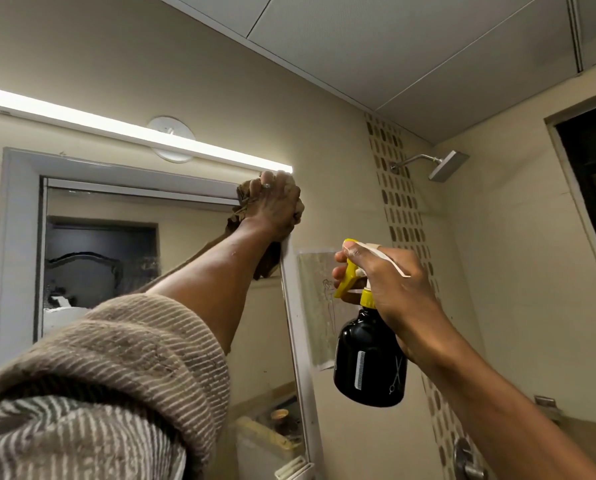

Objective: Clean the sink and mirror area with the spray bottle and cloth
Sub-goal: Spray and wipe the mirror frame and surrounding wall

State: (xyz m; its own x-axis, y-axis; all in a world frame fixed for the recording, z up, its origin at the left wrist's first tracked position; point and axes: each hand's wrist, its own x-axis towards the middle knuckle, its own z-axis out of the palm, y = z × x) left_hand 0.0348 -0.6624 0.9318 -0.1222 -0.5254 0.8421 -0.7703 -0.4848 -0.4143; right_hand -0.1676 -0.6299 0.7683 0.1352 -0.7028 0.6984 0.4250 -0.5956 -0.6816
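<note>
White-framed wall mirror [23, 258] fills the left side, its glass streaked and hazy, with a long lit tube lamp [133, 133] running above it. A ribbed beige knitted sleeve [123, 368] leads up along the bare forearm to the left hand [272, 202], which reaches to the mirror's upper right corner. Its fingers are curled around a crumpled tan cloth [241, 216] and press it against the frame just under the end of the lamp; a ring shows on one finger. To the right, away from the mirror, the right hand [390, 285] holds a black plastic spray bottle [369, 358] with a yellow trigger and collar, upright in the air before the beige wall. Its fingers are wrapped around the neck, with a fingertip on the yellow trigger. White comb and scissors symbols mark the bottle. Further right, a square metal shower head [447, 166] juts from the tiled wall, beside a dark window [594, 188].
</note>
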